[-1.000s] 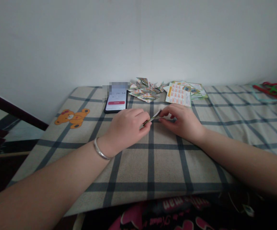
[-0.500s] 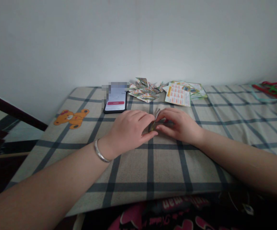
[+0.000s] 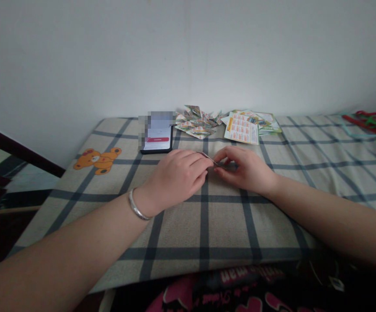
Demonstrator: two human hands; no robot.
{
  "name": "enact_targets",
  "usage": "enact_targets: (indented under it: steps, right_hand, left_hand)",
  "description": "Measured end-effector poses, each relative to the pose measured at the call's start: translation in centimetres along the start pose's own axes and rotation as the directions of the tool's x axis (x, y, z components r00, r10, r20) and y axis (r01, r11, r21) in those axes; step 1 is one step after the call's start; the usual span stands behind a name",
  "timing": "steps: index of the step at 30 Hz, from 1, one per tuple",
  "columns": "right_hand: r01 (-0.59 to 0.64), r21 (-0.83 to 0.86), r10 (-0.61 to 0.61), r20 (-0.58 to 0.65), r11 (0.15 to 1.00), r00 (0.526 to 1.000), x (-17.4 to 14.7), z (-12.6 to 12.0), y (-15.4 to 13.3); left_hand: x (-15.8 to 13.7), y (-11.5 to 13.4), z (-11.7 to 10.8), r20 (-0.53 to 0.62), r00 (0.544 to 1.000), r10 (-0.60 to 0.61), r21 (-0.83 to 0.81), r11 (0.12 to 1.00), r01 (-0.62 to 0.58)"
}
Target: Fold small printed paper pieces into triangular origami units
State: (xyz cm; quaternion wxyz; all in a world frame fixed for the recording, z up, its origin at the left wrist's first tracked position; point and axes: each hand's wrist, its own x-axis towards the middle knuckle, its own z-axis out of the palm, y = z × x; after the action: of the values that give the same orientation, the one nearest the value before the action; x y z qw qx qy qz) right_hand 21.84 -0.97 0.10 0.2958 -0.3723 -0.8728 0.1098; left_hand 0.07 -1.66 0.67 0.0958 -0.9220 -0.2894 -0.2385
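Between my two hands is a small folded piece of paper, seen edge-on and mostly covered by fingers. My left hand, with a silver bangle at its wrist, is closed on the paper's left side, fingers pressed together. From the right, my right hand pinches the other end between thumb and fingertips. Behind the hands lies a pile of folded, pointed paper pieces. Beside that pile are flat printed paper sheets, overlapping one another.
A phone with a lit screen lies behind my left hand. An orange bear cutout is at the left on the checked tablecloth. Red, green and pale blue strips sit at the far right. A wall rises behind the table.
The folded paper has tipped from upright to nearly flat between my fingers. My left thumb has drawn in under the fingers, while the right hand has barely shifted.
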Motion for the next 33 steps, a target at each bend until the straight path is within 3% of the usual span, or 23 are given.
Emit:
enact_targets:
  steps: [4,9,20,27,33]
  right_hand:
    - [-0.016,-0.035,0.015,-0.041,0.999,0.999,-0.11,0.1,0.16]
    - [-0.008,-0.035,0.006,-0.074,0.999,0.997,-0.15,0.09,0.2]
    - [0.068,0.001,-0.068,-0.056,0.998,0.996,-0.2,0.15,0.23]
    - [0.175,0.064,-0.172,-0.048,0.982,0.984,0.03,0.01,0.14]
    - [0.076,0.053,-0.069,-0.123,0.996,0.99,-0.19,0.03,-0.06]
  left_hand:
    - [-0.17,-0.25,0.23,-0.07,0.996,-0.051,0.018,0.998,0.053]
    - [-0.35,-0.35,0.45,-0.215,0.976,-0.034,-0.009,0.999,0.033]
    - [-0.35,-0.45,0.49,-0.185,0.978,-0.096,0.016,0.995,0.101]
    - [-0.12,-0.45,0.22,-0.043,0.997,-0.062,0.005,0.998,0.062]
    - [-0.17,-0.36,0.16,-0.06,0.997,-0.053,0.088,0.994,0.058]
